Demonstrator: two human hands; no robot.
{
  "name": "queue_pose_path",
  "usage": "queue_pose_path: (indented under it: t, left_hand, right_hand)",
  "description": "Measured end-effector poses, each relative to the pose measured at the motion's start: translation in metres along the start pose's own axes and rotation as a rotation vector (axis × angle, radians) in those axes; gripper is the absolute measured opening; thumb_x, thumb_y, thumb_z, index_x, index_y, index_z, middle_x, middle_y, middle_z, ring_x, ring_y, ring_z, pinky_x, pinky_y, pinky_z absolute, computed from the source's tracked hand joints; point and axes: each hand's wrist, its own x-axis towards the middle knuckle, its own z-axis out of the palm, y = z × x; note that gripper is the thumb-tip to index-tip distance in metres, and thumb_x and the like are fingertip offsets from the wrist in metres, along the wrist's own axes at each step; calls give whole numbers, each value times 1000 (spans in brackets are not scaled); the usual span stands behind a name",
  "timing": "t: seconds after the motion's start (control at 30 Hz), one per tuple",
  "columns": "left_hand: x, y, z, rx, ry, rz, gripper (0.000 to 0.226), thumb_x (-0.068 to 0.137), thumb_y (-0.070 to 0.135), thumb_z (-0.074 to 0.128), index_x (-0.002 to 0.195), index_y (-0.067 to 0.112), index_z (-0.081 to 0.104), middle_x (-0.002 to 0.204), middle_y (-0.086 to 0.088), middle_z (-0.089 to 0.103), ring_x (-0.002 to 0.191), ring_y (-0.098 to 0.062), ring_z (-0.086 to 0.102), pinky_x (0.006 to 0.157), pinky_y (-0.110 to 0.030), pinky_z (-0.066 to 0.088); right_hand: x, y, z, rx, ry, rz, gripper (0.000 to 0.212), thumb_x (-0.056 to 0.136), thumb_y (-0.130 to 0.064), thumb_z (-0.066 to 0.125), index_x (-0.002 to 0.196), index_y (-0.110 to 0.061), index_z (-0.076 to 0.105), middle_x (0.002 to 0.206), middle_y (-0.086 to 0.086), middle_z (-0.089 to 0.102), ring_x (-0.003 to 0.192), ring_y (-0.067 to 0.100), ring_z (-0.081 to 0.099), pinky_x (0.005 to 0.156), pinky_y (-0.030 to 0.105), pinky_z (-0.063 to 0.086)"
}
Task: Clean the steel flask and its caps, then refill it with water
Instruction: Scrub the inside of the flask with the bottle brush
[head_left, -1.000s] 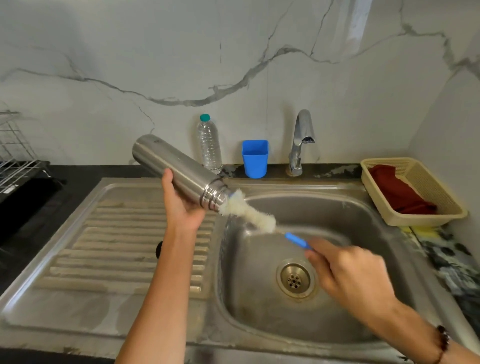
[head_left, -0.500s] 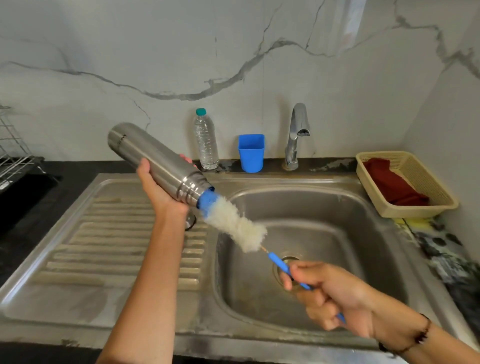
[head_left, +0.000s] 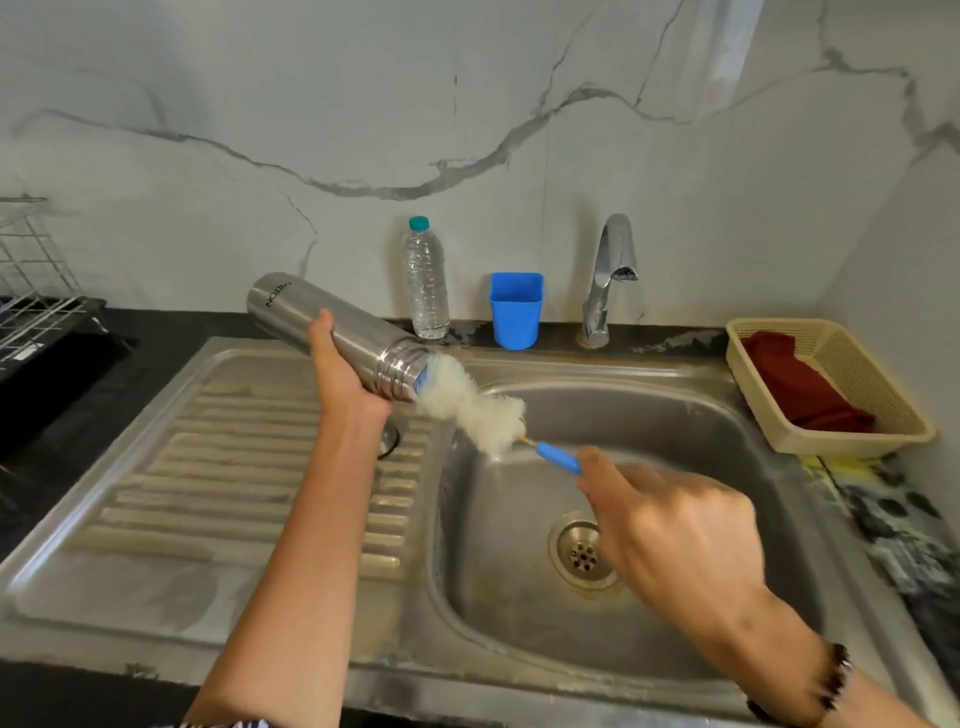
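- Left hand (head_left: 345, 382) grips the steel flask (head_left: 332, 335) above the sink (head_left: 675, 431), its mouth tilted down-right.
- Right hand (head_left: 670, 525), fingers curled round the bottle brush (head_left: 470, 402), lines the handle up with the flask's long axis; bristles touch the mouth.

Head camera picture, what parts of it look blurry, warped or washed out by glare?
In the head view, the right hand is smeared by motion blur, while the left hand and steel flask stay fairly sharp; wide-angle distortion bows the sink front rim and tilts the side wall; a pale glare streak crosses the marble wall near the top; lighting is otherwise soft and even.
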Motion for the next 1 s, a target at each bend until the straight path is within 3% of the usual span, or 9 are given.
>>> queue_pose_path:
  t: [0.17, 0.3, 0.43, 0.53, 0.6, 0.67, 0.73, 0.87, 1.0]
  left_hand:
    - [13, 1, 2, 60, 157, -3, 52, 73, 42, 72, 114, 14, 60, 96, -4, 68, 80, -22, 68, 61, -35, 56]
    - [19, 1, 1, 85, 210, -31, 55, 69, 42, 74, 114, 14, 60, 101, -5, 69, 84, -25, 68, 71, -46, 58]
    - [12, 1, 6, 23, 168, -40, 50, 75, 42, 71, 114, 13, 60, 99, -5, 67, 86, -24, 67, 67, -39, 57]
    - [5, 8, 0, -6, 62, 17, 39, 80, 43, 65, 103, 12, 60, 85, -5, 66, 72, -21, 67, 64, -34, 56]
    - [3, 11, -4, -65, -33, 40, 39, 82, 45, 62, 102, 12, 60, 77, -5, 66, 67, -21, 67, 62, -32, 55]
    - [0, 13, -3, -87, -95, 54, 45, 81, 45, 63, 109, 11, 60, 79, -7, 66, 68, -23, 67, 63, -32, 54]
    - [-1, 12, 0, -67, -124, 69, 50, 80, 46, 62, 115, 10, 58, 83, -8, 66, 72, -23, 68, 65, -33, 54]
    - [-5, 3, 9, -17, -102, 59, 50, 81, 47, 63, 117, 12, 56, 87, -8, 67, 75, -23, 70, 67, -35, 55]
    - [-3, 2, 10, -10, -57, 55, 38, 84, 45, 60, 103, 13, 60, 81, -6, 68, 75, -22, 68, 69, -35, 55]
  right_hand:
    - [11, 7, -5, -176, 142, -144, 32, 70, -1, 54, 94, -9, 73, 50, 0, 49, 39, 20, 44, 41, 26, 29]
    - [16, 13, -4, -217, 221, -203, 33, 74, 4, 52, 97, -8, 73, 52, 1, 49, 41, 19, 45, 43, 27, 30]
    - [27, 8, 0, -115, 118, -110, 19, 72, -7, 68, 89, -13, 72, 49, -1, 49, 38, 19, 44, 43, 24, 23]
    - [26, 4, -3, 409, -175, 209, 3, 79, -20, 72, 82, -22, 72, 43, -5, 50, 36, 17, 47, 39, 25, 33]
    - [28, 7, -4, 1172, -542, 662, 17, 91, -19, 58, 86, -13, 73, 40, -6, 39, 34, 10, 31, 39, 23, 22]
    - [24, 14, 0, 1419, -745, 818, 27, 95, -19, 49, 89, -8, 73, 44, -2, 31, 36, 9, 18, 41, 20, 11]
    - [23, 14, -1, 1347, -729, 789, 28, 95, -22, 50, 86, -12, 74, 46, -2, 32, 37, 10, 21, 40, 20, 15]
    - [15, 8, 3, 275, -275, 304, 22, 92, -37, 47, 91, -28, 66, 56, -3, 58, 54, 22, 59, 48, 33, 45]
    - [1, 14, -7, -8, 49, 36, 18, 84, -24, 54, 87, -18, 71, 48, -3, 53, 33, 22, 47, 40, 20, 21]
